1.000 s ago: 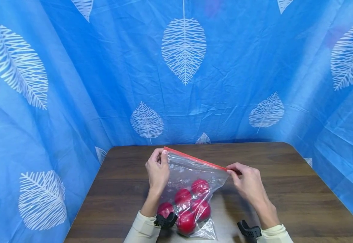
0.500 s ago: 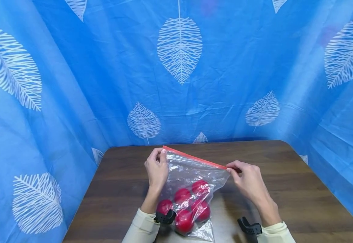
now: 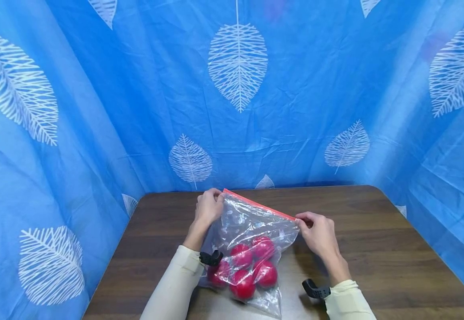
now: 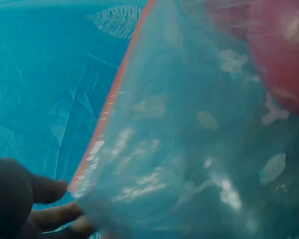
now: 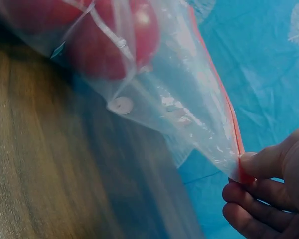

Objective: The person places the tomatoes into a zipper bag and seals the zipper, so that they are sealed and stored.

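A clear zip bag [image 3: 251,222] with a red strip along its top edge slants up above the table, holding several round red balls [image 3: 242,284]. At the strip's far left end, my left hand [image 3: 209,206] pinches the bag's corner between thumb and fingers. My right hand [image 3: 320,233] pinches the other end of the red strip; in the right wrist view its thumb [image 5: 266,162] presses the corner against the index finger. Stretched between both hands, the strip runs down to the right. Part of one ball is behind the left wrist's black camera mount [image 3: 212,258].
The dark wood-grain table [image 3: 387,249] extends on both sides of the bag. Behind it and at the sides hangs a blue curtain [image 3: 295,111] with white leaf prints. Another black mount [image 3: 315,290] sits at the right wrist.
My left hand has shifted slightly up and right, its fingers repositioned at the corner. The right hand has drifted a little left, and the balls have settled slightly in the bag.
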